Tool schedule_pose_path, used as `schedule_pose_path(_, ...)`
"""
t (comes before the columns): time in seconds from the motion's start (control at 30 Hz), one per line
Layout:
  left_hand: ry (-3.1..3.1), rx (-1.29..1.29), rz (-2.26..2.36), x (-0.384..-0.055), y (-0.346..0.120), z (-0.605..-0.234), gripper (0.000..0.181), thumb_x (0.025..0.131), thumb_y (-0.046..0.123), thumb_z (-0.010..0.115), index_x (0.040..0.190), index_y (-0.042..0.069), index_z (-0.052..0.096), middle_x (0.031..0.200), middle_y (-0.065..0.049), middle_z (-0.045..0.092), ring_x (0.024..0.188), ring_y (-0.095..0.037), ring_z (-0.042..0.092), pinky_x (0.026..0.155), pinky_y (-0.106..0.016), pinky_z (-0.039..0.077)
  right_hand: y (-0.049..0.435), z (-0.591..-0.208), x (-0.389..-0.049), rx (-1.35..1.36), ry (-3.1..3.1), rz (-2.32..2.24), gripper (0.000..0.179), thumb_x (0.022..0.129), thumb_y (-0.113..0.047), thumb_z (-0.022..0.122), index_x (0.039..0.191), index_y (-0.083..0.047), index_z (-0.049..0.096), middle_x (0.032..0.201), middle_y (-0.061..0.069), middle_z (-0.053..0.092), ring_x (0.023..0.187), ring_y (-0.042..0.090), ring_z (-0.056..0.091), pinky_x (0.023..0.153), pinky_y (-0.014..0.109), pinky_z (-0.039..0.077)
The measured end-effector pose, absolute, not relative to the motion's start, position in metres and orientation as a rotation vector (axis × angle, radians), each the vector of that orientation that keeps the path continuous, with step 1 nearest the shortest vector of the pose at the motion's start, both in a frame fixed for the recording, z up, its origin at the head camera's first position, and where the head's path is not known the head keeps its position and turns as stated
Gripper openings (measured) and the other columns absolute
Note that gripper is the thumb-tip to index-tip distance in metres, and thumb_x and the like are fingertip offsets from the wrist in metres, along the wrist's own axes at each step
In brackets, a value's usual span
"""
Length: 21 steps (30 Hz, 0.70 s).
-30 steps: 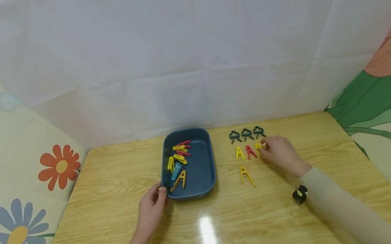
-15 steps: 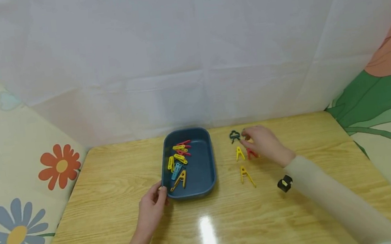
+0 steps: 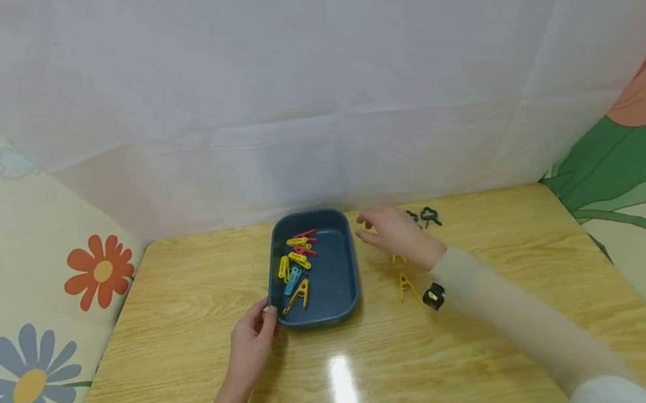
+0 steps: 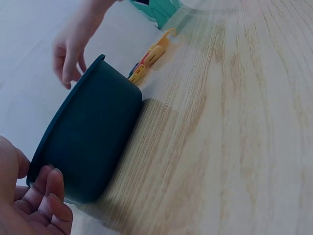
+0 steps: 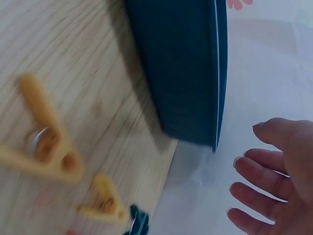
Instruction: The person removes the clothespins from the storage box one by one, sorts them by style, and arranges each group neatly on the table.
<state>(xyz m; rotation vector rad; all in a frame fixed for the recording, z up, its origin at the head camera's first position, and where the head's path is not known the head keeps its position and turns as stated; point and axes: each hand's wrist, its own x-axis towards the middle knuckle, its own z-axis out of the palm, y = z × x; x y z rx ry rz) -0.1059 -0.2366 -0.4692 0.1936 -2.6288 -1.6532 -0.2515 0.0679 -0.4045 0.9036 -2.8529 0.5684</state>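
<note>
My left hand holds the dark blue plastic bin at its near left corner; the left wrist view has fingers against the outer wall. In the bin lie several clothespins: yellow ones, red ones, a blue one and a larger ochre one. My right hand hovers just right of the bin's far right side, fingers spread and holding nothing. Beneath it sit a large yellow clothespin, a small yellow clothespin and dark green clips. Hand and forearm hide the red one.
The wooden table ends at a white cloth backdrop just behind the bin. Flower-printed panels flank both sides. A bright light reflection lies on the tabletop near the front.
My right hand has moved left across the clips, from their right end to beside the bin, now covering the left part of the rows. My left hand and the bin stay put.
</note>
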Motion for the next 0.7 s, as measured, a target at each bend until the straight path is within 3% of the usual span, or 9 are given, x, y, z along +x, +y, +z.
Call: schedule_pose_path(0.7, -2.613, 0.203, -1.646, -0.105, -0.234, -0.467, 0.037, 0.110, 0.014, 0.051, 0.141, -0.005, 0.059, 0.085, -0.013, 0.065, 0.073, -0.015, 0.060, 0.061, -0.024, 0.048, -0.020, -0.407, -0.270, 1.118, -2.983, 0.426, 0.029, 0.105, -0.030, 0.066, 0.123, -0.009, 0.071, 0.112, 0.008, 0.070, 0.100, 0.023, 0.063, 0.083, 0.037, 0.053)
